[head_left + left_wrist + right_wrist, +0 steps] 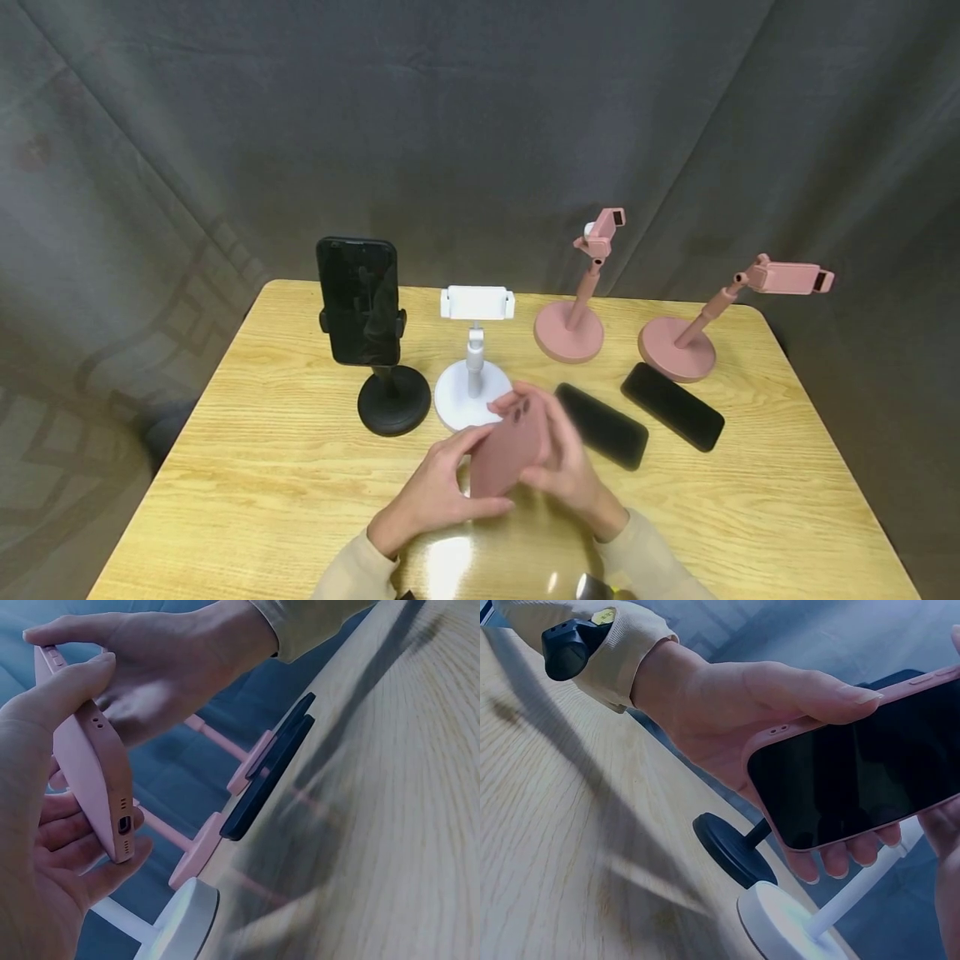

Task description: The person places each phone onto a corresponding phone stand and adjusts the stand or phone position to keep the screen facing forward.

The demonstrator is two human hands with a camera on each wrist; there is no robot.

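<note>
A pink phone (501, 462) held aloft between two hands.
The left hand (437, 497) curls thumb and fingers around its near end; the right hand (568, 471) grips the far, camera end, both wrists angled inward. The phone tilts, back toward the head camera, long axis slanting away and rightward. Beyond it, nearer the right fingertips, stands the white stand (475, 358), its holder bare and crosswise.

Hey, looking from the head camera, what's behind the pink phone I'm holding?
Beyond the pink phone stands the white holder, its base partly covered by your right hand. Wooden tabletop shows around them. Whatever lies directly behind the phone is covered, so I can't tell.
</note>
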